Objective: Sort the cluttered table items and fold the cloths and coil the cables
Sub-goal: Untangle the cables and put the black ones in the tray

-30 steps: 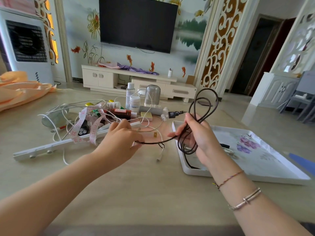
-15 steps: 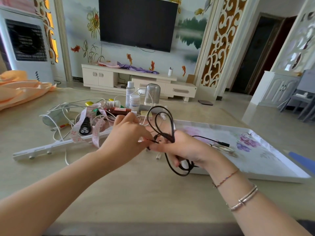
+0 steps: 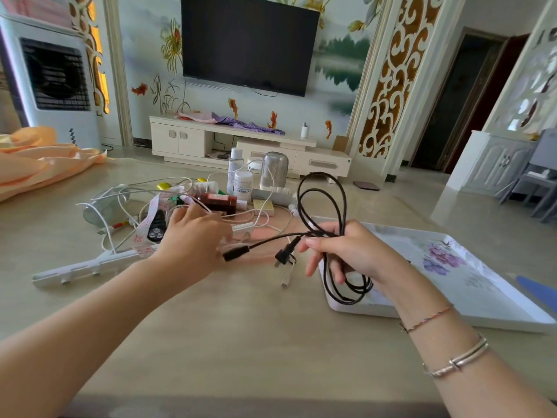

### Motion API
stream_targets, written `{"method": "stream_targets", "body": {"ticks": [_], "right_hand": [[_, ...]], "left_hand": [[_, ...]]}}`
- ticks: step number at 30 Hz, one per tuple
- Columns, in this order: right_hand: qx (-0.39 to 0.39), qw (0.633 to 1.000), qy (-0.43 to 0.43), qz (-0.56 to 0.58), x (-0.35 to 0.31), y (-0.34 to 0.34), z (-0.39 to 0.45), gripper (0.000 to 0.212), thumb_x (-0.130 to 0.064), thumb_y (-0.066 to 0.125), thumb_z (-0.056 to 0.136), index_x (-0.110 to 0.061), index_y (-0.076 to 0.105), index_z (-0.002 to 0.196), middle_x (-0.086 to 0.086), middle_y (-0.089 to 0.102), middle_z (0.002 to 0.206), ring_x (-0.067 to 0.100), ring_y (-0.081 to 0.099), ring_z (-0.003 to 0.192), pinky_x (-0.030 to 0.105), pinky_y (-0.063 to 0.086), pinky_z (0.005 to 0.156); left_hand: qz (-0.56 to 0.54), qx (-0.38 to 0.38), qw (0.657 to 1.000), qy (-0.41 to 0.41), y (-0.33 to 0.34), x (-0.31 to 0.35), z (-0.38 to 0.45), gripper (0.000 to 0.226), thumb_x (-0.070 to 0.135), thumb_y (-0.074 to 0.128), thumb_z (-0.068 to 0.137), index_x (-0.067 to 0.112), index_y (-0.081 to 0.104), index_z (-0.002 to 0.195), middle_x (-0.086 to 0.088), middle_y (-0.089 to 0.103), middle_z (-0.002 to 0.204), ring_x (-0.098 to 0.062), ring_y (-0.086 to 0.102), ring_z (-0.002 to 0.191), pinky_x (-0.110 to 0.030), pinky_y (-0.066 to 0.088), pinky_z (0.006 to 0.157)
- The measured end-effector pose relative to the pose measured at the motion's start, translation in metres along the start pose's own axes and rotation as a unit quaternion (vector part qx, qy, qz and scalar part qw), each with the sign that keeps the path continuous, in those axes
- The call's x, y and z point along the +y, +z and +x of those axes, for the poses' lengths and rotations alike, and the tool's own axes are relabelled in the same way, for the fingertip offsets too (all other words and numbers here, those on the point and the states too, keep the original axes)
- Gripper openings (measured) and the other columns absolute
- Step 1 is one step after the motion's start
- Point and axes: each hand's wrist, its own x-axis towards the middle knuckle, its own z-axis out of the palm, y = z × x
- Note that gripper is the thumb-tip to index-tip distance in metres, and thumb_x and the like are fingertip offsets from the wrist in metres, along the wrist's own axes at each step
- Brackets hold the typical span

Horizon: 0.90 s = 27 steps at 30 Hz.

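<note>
Living room setup, beige table (image 3: 247, 333) with a TV (image 3: 250, 43) on the far wall. Right hand (image 3: 352, 254) has its fingers curled round a black cable (image 3: 322, 203), bunched into loops that stick up above the fist and hang down below it over the near left corner of the white floral tray (image 3: 470, 285). Two loose ends trail left from that grip: one with a black plug (image 3: 283, 254) dangling just off the fingertips, the other ending in a black connector (image 3: 236, 253) right at the left hand (image 3: 193, 239). Can't honestly tell if the left fingers are pinching that connector or just touching it, they're hidden behind the back of the hand. Past the left hand sits the clutter pile: white cables (image 3: 126, 200), a measuring tape (image 3: 147, 224), bottles (image 3: 239, 176). Orange cloth (image 3: 39, 161) is heaped at the far left edge. Near half of the table between the forearms is bare wood.
</note>
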Motion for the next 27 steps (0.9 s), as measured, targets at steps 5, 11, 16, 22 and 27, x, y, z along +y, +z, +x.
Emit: {"method": "stream_targets", "body": {"ticks": [5, 11, 16, 22, 27], "right_hand": [[0.05, 0.997, -0.009, 0.065, 0.001, -0.005, 0.002, 0.019, -0.016, 0.056, 0.095, -0.002, 0.068, 0.091, 0.01, 0.067, 0.061, 0.015, 0.042, 0.039, 0.023, 0.034, 0.046], [0.088, 0.987, -0.033, 0.134, 0.006, -0.013, 0.003, 0.017, -0.017, 0.058, 0.093, -0.006, 0.071, 0.088, 0.01, 0.064, 0.058, 0.016, 0.045, 0.045, 0.026, 0.038, 0.052], [0.096, 0.981, -0.063, 0.158, 0.008, -0.009, 0.006, 0.02, -0.016, 0.054, 0.095, -0.009, 0.07, 0.086, 0.006, 0.058, 0.054, 0.019, 0.057, 0.062, 0.031, 0.043, 0.067], [-0.058, 0.984, -0.062, 0.154, 0.006, 0.0, -0.001, 0.019, -0.01, 0.049, 0.098, -0.004, 0.066, 0.106, 0.003, 0.037, 0.047, 0.022, 0.051, 0.042, 0.033, 0.053, 0.062], [-0.093, 0.992, -0.07, 0.053, -0.001, -0.003, -0.003, 0.024, -0.006, 0.047, 0.099, -0.013, 0.059, 0.117, 0.004, 0.029, 0.047, 0.014, 0.031, 0.032, 0.023, 0.043, 0.045]], "left_hand": [[-0.029, -0.011, 0.999, -0.028, 0.001, -0.007, -0.001, 0.02, 0.043, 0.051, 0.092, 0.036, 0.063, 0.107, 0.017, 0.057, 0.117, -0.018, 0.037, 0.118, -0.033, 0.021, 0.097], [-0.084, -0.072, 0.994, -0.004, -0.005, 0.001, 0.0, 0.042, 0.052, 0.065, 0.08, 0.042, 0.054, 0.119, 0.013, 0.056, 0.116, -0.018, 0.031, 0.119, -0.036, 0.022, 0.099], [-0.395, -0.09, 0.914, -0.017, -0.021, 0.023, -0.004, 0.045, 0.072, 0.053, 0.077, 0.034, 0.067, 0.098, 0.024, 0.064, 0.085, 0.0, 0.055, 0.088, -0.024, 0.044, 0.087], [-0.514, -0.046, 0.854, -0.068, -0.034, 0.032, -0.004, 0.026, 0.024, 0.051, 0.097, 0.013, 0.069, 0.081, 0.013, 0.059, 0.051, -0.001, 0.043, 0.046, -0.008, 0.031, 0.046], [-0.557, -0.033, 0.826, -0.078, -0.039, 0.031, 0.004, 0.039, 0.05, 0.04, 0.095, 0.023, 0.068, 0.102, 0.009, 0.071, 0.089, -0.002, 0.065, 0.077, -0.028, 0.048, 0.086]]}}
